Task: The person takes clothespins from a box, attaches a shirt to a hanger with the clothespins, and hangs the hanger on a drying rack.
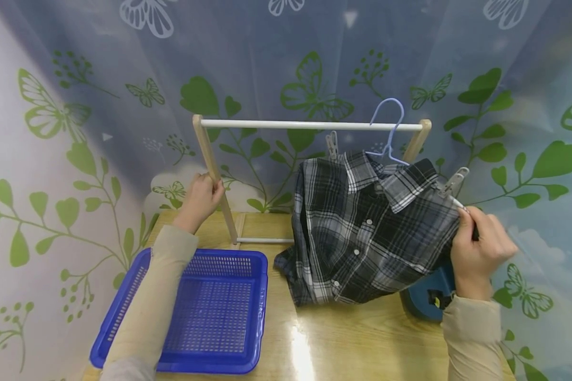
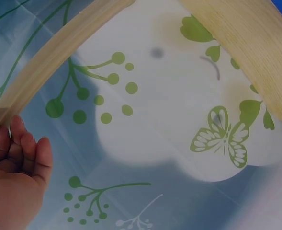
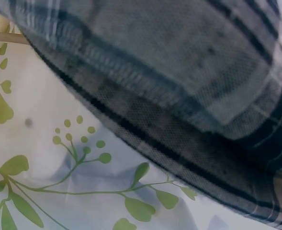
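My left hand (image 1: 202,198) grips the wooden left post (image 1: 208,151) of a small clothes rack. In the left wrist view its curled fingers (image 2: 29,155) sit at that post. A dark plaid shirt (image 1: 362,233) hangs on a blue hanger (image 1: 390,124), whose hook is at the white rail (image 1: 305,125). One clothespin (image 1: 332,144) is at each shoulder, the other clothespin (image 1: 455,180) beside my right hand. My right hand (image 1: 481,246) pinches the shirt's shoulder edge, pulled out to the right. Shirt fabric (image 3: 155,96) fills much of the right wrist view, and the hand is out of sight there.
A blue plastic basket (image 1: 262,317) with perforated sides stands at the left front, under my left forearm. Partly behind the shirt and my right wrist is a dark teal container (image 1: 417,301). The wooden table (image 1: 343,338) backs onto a leaf-and-butterfly patterned curtain (image 1: 267,63).
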`<state>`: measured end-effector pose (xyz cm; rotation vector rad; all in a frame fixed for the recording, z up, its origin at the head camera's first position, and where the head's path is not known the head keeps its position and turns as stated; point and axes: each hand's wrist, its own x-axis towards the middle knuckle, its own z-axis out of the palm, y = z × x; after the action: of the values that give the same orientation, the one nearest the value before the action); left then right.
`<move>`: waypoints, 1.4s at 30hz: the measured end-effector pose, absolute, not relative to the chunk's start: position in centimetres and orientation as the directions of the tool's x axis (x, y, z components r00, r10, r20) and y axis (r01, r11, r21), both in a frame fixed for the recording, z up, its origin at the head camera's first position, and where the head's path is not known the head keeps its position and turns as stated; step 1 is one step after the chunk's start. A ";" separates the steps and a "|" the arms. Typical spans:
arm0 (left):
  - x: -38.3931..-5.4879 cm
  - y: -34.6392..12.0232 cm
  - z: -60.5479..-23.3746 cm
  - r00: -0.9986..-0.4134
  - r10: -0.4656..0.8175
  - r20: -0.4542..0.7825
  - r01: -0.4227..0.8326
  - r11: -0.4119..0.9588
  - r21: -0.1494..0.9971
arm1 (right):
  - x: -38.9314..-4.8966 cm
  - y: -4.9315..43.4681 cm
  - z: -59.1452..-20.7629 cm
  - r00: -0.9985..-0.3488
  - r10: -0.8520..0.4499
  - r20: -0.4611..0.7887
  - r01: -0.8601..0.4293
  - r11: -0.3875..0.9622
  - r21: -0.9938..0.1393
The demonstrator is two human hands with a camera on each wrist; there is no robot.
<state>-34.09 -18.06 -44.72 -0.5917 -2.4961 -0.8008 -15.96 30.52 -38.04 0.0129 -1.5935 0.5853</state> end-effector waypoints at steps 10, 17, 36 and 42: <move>-32.1 -18.4 -45.3 -0.805 0.216 0.552 0.506 0.737 0.449 | -16.1 30.8 -38.0 -0.156 0.279 0.947 -0.342 0.884 -0.317; -30.4 -18.9 -44.2 -0.821 0.191 0.537 0.476 0.748 0.462 | -16.1 31.1 -37.8 -0.167 0.273 0.947 -0.355 0.880 -0.316; -25.9 -19.5 -41.2 -0.840 0.101 0.533 0.390 0.796 0.463 | -15.7 32.0 -39.2 -0.203 0.250 0.947 -0.432 0.845 -0.315; -24.6 -19.3 -40.2 -0.859 0.067 0.507 0.345 0.807 0.478 | -15.9 32.2 -38.8 -0.226 0.240 0.944 -0.466 0.825 -0.321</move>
<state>-24.56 -19.33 -40.23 -0.3064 -2.5164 -0.7916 -15.92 32.21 -38.81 0.1786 -1.6777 0.6577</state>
